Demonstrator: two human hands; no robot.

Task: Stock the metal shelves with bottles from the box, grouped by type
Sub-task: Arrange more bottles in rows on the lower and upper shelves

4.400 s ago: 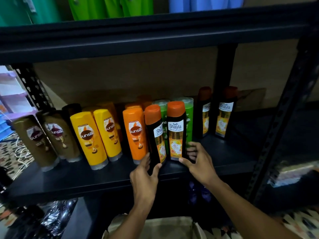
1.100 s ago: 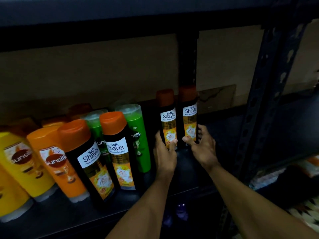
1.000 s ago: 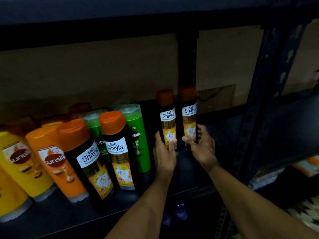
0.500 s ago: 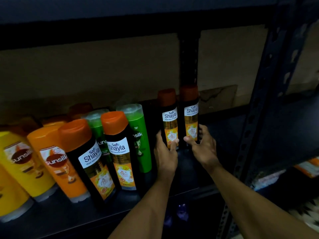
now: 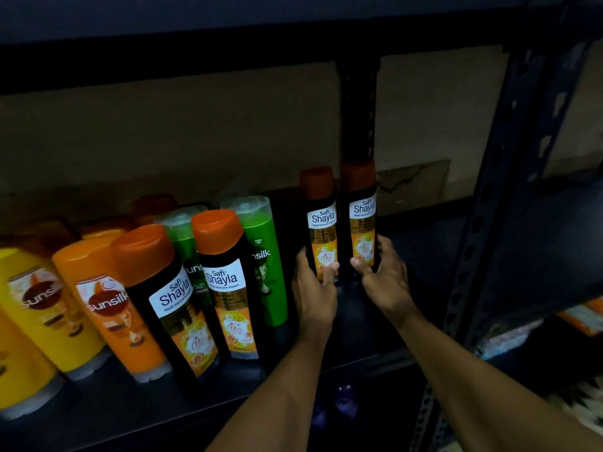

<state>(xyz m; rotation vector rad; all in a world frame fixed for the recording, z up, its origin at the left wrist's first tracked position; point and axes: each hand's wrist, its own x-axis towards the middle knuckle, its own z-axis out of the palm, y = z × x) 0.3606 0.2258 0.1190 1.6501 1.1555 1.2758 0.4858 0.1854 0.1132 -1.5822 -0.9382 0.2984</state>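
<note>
Left grip [image 5: 314, 293] holds left Shayla bottle [image 5: 322, 220]; right grip [image 5: 386, 277], right bottle [image 5: 363, 208].

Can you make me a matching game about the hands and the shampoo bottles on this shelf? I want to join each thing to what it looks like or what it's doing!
Things:
1. left hand
2. right hand
3. green Sunsilk bottle
4. orange Sunsilk bottle

Clues:
A. has a see-through cap
B. grips the right back Shayla bottle
C. has a cap the same colour as its body
D. grips the left back Shayla bottle

Right pairs: 1-D, 2-B, 3-A, 4-C.
</note>
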